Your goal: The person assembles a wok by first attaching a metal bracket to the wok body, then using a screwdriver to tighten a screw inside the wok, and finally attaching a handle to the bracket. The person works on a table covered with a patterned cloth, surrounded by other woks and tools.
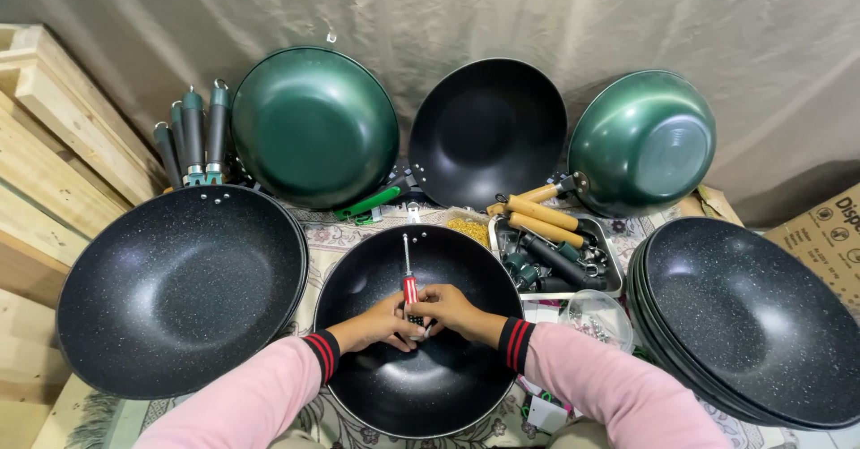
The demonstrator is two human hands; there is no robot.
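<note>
A black speckled wok lies in front of me on a patterned cloth. Both hands meet over its middle. My left hand and my right hand together grip a screwdriver with a red and black handle. Its metal shaft points away from me toward the wok's far rim, where two rivets show. Both arms wear pink sleeves with black and red cuffs.
A stack of black woks sits at left, another stack at right. Two green woks and a black wok lean on the back curtain. A metal tray holds wooden and dark handles. Wooden boards stand far left.
</note>
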